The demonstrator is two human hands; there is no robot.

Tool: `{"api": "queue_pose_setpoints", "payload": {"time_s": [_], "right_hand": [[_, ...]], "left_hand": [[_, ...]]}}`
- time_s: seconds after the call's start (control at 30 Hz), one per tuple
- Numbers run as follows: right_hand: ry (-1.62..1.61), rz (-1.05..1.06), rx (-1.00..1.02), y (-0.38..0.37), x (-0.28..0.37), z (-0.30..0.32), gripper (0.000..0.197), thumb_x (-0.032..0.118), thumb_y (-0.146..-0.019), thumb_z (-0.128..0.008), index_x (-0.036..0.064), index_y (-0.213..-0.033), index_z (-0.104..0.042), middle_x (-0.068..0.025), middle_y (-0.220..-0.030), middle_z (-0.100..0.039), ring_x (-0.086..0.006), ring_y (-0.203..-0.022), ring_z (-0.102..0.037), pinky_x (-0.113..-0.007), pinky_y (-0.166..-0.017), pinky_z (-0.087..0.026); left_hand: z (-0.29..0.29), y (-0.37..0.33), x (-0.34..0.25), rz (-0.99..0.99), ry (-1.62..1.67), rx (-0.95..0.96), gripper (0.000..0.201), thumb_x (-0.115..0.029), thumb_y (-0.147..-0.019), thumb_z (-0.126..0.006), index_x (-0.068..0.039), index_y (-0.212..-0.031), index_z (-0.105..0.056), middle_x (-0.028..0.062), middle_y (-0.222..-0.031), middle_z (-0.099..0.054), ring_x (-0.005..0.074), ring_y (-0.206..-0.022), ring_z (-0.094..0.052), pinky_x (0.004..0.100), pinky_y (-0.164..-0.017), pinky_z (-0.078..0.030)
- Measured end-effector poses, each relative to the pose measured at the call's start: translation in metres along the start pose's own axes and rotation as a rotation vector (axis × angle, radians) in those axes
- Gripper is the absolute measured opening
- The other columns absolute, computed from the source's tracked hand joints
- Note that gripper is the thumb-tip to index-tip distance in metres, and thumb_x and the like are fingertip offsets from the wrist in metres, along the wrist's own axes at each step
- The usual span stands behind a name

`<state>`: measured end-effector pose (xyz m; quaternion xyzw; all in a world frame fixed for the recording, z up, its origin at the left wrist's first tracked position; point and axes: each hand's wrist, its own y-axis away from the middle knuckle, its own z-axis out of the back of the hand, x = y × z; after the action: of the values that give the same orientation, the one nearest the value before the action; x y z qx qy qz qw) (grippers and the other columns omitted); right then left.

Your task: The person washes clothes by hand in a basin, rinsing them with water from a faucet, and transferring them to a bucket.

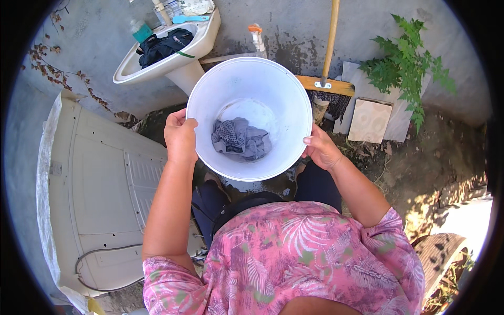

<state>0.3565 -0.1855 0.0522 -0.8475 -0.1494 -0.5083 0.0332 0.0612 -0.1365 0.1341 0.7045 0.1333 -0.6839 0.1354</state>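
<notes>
A large white bucket (pixel 283 100) is held up in front of my body, its round mouth facing me. My left hand (pixel 180 137) grips its left rim, the thumb bent over the edge. On the opposite side my right hand (pixel 321 148) clasps the rim with the thumb on top. The fingers of both hands are partly hidden behind the bucket wall. Crumpled grey cloth (pixel 244 139), partly in a dark check pattern, lies at the bottom of the bucket.
A white sink (pixel 207 44) with dark cloth (pixel 165 46) stands behind at left, near a pipe with an orange-handled tap (pixel 256 34). A broom (pixel 328 84) and tiles (pixel 370 121) lean at the wall beside a leafy plant (pixel 407 63). A white appliance (pixel 100 184) stands left.
</notes>
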Motion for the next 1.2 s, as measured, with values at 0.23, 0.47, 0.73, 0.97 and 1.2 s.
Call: {"api": "queue_pose_setpoints", "payload": {"time_s": [0.23, 0.47, 0.73, 0.97, 1.2], "right_hand": [[0.505, -0.288, 0.007, 0.018, 0.030, 0.016, 0.057, 0.041, -0.070, -0.068, -0.0010, -0.104, -0.049, -0.0100, -0.084, -0.057, -0.0157, -0.065, -0.057, -0.025, -0.052, -0.047], [1.048, 0.210, 0.030, 0.013, 0.071, -0.067, 0.020, 0.022, -0.081, -0.062, 0.0031, -0.077, -0.057, -0.0011, -0.063, -0.053, -0.0078, -0.054, -0.048, -0.025, -0.051, -0.042], [1.802, -0.101, 0.726, -0.108, -0.049, -0.101, 0.042, 0.011, -0.078, -0.052, 0.0117, -0.120, -0.050, -0.0100, -0.124, -0.045, -0.0294, -0.108, -0.048, -0.039, -0.092, -0.039], [2.203, 0.231, 0.697, -0.133, -0.074, -0.122, 0.036, 0.020, -0.078, -0.049, 0.0119, -0.112, -0.057, -0.0017, -0.124, -0.047, -0.0164, -0.114, -0.040, -0.033, -0.092, -0.033], [2.090, 0.449, 0.172, -0.164, -0.048, -0.100, 0.030, 0.019, -0.078, -0.050, 0.0136, -0.106, -0.057, 0.0034, -0.115, -0.053, -0.0148, -0.110, -0.042, -0.032, -0.088, -0.033]], "left_hand": [[0.002, 0.014, -0.003, -0.161, -0.005, 0.065, 0.031, 0.004, -0.068, -0.053, 0.004, -0.099, -0.052, 0.0053, -0.081, -0.054, 0.0100, -0.070, -0.050, 0.0221, -0.066, -0.042], [-0.006, 0.026, -0.006, -0.212, -0.035, 0.111, 0.030, 0.005, -0.069, -0.054, 0.003, -0.099, -0.052, 0.0045, -0.082, -0.054, 0.0081, -0.071, -0.048, 0.0208, -0.065, -0.041], [-0.009, 0.034, -0.005, -0.293, -0.060, 0.187, 0.029, 0.006, -0.071, -0.053, 0.002, -0.100, -0.052, 0.0043, -0.085, -0.056, 0.0077, -0.073, -0.050, 0.0200, -0.067, -0.041], [-0.005, 0.032, -0.010, -0.214, -0.057, 0.196, 0.032, 0.008, -0.070, -0.052, 0.003, -0.101, -0.051, 0.0056, -0.088, -0.056, 0.0090, -0.077, -0.052, 0.0217, -0.071, -0.042], [-0.002, 0.029, -0.011, -0.242, -0.074, 0.302, 0.033, 0.010, -0.069, -0.051, 0.003, -0.102, -0.051, 0.0068, -0.090, -0.056, 0.0112, -0.081, -0.054, 0.0228, -0.075, -0.043]]}}
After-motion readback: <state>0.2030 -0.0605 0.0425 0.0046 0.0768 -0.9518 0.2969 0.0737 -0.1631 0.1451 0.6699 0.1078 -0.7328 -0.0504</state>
